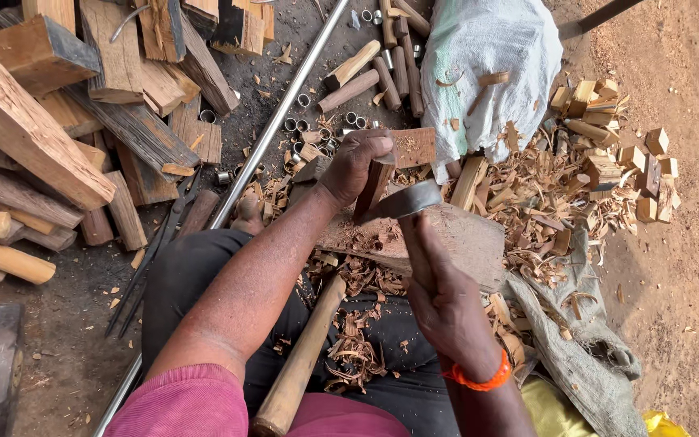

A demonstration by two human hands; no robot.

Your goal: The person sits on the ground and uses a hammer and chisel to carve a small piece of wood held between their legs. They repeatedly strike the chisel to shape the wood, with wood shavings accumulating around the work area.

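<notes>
1. Two hands work close together: the left hand is clenched round the top of a reddish wood piece, standing it upright on a worn chopping block, while the right hand grasps the handle of an adze-like blade.
2. The blade's edge sits against the wood just below the left grip (very near the fingers), so a glancing stroke could, I judge, slide up into them.
3. A split running off-grain might kick the piece sideways out of the left grip.
4. Loose shavings lie on the lap beneath the right grip, beside a spare wooden handle; a slipped blade could fall toward the legs.
5. Beyond the left grip lie small metal rings and a long steel rod.
</notes>
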